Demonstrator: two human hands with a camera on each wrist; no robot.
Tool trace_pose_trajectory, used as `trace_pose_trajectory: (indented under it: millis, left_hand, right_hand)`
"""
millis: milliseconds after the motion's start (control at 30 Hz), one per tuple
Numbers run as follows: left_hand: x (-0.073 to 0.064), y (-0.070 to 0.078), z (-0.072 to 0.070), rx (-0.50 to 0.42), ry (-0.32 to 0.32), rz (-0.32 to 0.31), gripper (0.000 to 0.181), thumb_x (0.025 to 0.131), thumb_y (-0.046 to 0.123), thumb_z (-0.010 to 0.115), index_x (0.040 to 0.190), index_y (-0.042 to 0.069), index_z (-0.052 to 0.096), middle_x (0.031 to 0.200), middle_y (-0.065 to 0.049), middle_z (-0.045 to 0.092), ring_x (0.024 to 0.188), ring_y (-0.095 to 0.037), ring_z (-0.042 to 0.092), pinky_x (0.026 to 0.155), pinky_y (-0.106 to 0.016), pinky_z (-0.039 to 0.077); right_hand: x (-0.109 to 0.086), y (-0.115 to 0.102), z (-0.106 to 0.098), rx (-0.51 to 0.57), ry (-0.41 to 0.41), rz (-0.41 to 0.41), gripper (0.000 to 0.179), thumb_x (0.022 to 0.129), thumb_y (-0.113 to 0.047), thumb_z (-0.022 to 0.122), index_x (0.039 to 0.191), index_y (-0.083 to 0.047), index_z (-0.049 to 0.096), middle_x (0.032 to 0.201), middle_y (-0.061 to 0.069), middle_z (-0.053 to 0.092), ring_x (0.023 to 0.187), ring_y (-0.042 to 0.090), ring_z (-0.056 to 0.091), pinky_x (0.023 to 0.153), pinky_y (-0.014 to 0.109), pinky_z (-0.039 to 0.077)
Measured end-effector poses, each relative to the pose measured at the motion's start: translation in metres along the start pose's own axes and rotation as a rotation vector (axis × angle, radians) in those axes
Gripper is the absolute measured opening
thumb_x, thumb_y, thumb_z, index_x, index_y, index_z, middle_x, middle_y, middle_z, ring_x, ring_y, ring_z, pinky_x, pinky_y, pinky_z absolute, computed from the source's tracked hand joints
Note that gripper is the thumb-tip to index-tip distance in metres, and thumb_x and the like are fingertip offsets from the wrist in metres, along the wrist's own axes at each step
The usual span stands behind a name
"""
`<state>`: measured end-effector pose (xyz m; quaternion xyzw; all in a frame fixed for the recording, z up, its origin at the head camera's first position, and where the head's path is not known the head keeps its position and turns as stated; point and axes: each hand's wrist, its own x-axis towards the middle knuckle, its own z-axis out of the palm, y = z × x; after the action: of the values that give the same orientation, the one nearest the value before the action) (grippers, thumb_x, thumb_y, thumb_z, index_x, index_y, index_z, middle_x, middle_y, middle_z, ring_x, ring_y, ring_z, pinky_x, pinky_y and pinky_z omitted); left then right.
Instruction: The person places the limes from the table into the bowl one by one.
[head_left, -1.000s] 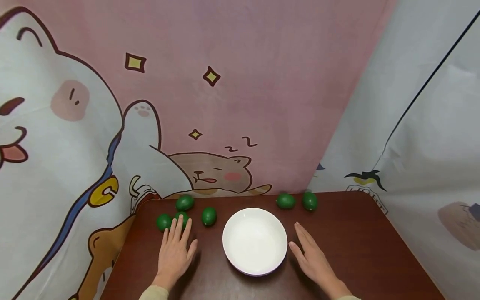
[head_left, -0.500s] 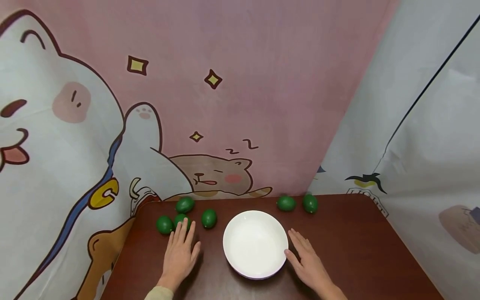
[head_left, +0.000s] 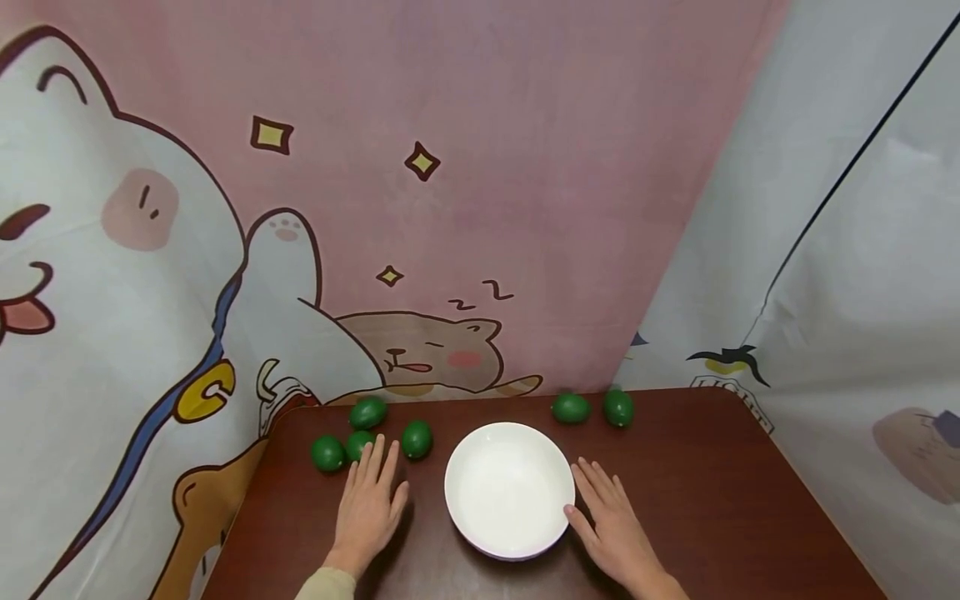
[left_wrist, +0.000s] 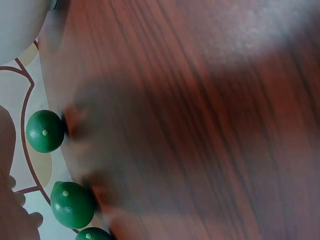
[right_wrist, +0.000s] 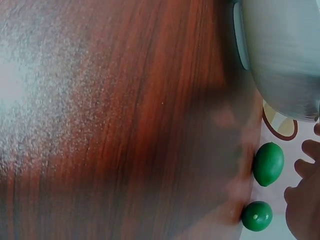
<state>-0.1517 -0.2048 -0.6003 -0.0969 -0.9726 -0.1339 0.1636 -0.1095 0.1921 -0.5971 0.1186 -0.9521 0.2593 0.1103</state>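
Observation:
A white bowl (head_left: pixel 509 492) stands upright on the table, nothing visible inside it. My left hand (head_left: pixel 369 505) is spread with straight fingers, left of the bowl; its fingertips partly cover a green lime (head_left: pixel 360 445) in the head view. Other limes lie around it: one at the left (head_left: pixel 327 453), one behind (head_left: pixel 368 412), one toward the bowl (head_left: pixel 417 439). My right hand (head_left: pixel 613 525) has relaxed, straight fingers beside the bowl's right side. Its thumb overlaps the rim in the head view; whether it touches, I cannot tell. The right wrist view shows the bowl's outer wall (right_wrist: pixel 285 60).
Two more limes, one (head_left: pixel 571 408) left of the other (head_left: pixel 618 408), lie near the back edge of the dark brown table (head_left: pixel 720 492). A cartoon-printed curtain (head_left: pixel 525 208) hangs right behind that edge.
My left hand has drifted right, uncovering more of the lime behind its fingers. The right hand has shifted left and slightly down, closer to the bowl. Bowl and limes stay put.

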Motion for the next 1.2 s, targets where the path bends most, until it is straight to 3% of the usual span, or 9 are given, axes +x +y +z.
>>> trace_pose_trajectory:
  millis: [233,433,800,1200]
  left_hand:
    - [0.004,0.003,0.004,-0.009,0.015,0.012,0.067,0.097,0.029,0.070,0.155,0.005,0.046,0.161,-0.022,0.039,0.147,-0.044,0.037,0.112,-0.064,0.037]
    - [0.012,0.004,0.009,-0.016,-0.036,-0.010,0.069,0.099,0.030,0.067,0.158,0.005,0.041,0.164,-0.021,0.035,0.149,-0.042,0.035,0.115,-0.063,0.036]
    - [0.028,0.014,0.013,-0.066,-0.072,-0.026,0.070,0.098,0.027,0.069,0.157,0.002,0.040,0.162,-0.025,0.037,0.147,-0.045,0.038,0.112,-0.064,0.038]
    - [0.045,0.014,0.017,-0.055,-0.090,-0.008,0.065,0.098,0.023,0.069,0.154,0.001,0.045,0.159,-0.026,0.041,0.145,-0.045,0.041,0.111,-0.064,0.040]
  right_hand:
    - [-0.001,0.000,-0.002,-0.087,0.030,-0.055,0.064,0.100,-0.037,0.065,0.154,-0.007,0.049,0.160,0.015,0.044,0.148,0.043,0.036,0.118,0.020,-0.018]
    - [-0.002,0.000,-0.004,-0.141,0.069,-0.109,0.065,0.098,-0.037,0.068,0.153,-0.007,0.050,0.157,0.016,0.047,0.145,0.043,0.040,0.121,0.023,-0.017]
    - [-0.004,0.001,-0.003,-0.155,0.024,-0.096,0.066,0.099,-0.040,0.066,0.155,-0.009,0.049,0.160,0.014,0.045,0.147,0.042,0.038,0.120,0.022,-0.018]
    - [-0.003,0.003,-0.002,-0.145,0.029,-0.099,0.066,0.099,-0.040,0.066,0.154,-0.008,0.049,0.159,0.016,0.045,0.148,0.039,0.039,0.120,0.023,-0.018]
